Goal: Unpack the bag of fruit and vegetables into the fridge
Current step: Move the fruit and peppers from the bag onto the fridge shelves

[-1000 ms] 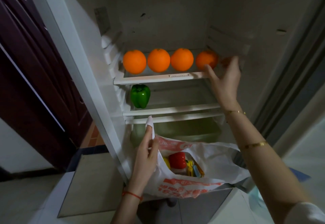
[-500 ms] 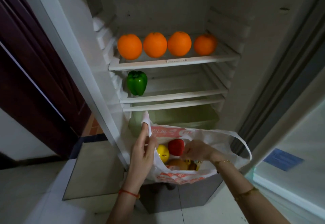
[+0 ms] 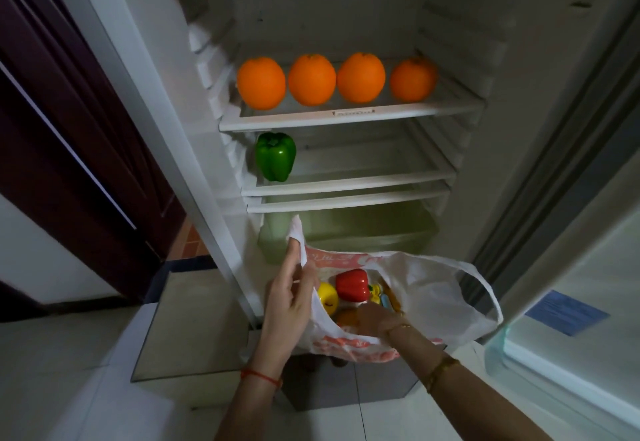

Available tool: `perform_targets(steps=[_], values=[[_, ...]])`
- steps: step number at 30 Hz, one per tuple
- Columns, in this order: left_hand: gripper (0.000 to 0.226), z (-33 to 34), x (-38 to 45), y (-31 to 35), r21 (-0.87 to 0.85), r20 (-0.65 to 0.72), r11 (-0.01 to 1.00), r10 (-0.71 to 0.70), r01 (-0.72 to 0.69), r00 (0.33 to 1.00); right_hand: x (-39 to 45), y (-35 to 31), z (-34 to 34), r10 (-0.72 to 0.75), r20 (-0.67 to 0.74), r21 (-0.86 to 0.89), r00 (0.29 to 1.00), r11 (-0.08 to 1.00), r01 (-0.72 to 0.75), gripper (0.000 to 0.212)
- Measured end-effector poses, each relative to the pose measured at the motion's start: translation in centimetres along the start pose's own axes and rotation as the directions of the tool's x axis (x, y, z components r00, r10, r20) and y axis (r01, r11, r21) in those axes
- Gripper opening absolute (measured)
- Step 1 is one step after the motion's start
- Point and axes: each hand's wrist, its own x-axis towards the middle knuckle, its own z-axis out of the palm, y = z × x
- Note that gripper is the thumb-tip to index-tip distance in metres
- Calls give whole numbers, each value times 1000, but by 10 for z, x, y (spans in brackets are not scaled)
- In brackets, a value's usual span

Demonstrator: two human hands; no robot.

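The white plastic bag point(image 3: 433, 298) is held open in front of the open fridge point(image 3: 349, 118), below its shelves. One edge of the bag is pinched and lifted by the left hand point(image 3: 289, 298). The right hand point(image 3: 372, 319) is reached down inside the bag, and whether anything is grasped there cannot be told. A red pepper point(image 3: 351, 284) and a yellow fruit point(image 3: 327, 297) are seen in the bag. Four oranges point(image 3: 311, 78) are lined up on the top shelf, and a green pepper point(image 3: 275, 156) is stood at the left of the shelf below.
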Motion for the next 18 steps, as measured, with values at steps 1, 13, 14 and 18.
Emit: perform_targets(steps=[1, 13, 14, 18], values=[[41, 0, 1, -1, -4, 2, 1000, -3, 3, 1000, -14, -12, -4, 6, 10, -34, 1000, 999, -5, 70], [56, -9, 12, -11, 65, 12, 998, -7, 6, 1000, -59, -57, -37, -99, -398, -179, 912, 983, 29, 51], [57, -8, 13, -12, 70, 8, 997, -10, 10, 1000, -60, -58, -39, -105, -440, -186, 892, 982, 24, 49], [54, -2, 18, -10, 70, 35, 997, -31, 28, 999, -78, -61, -47, -99, -529, -164, 843, 986, 14, 57]])
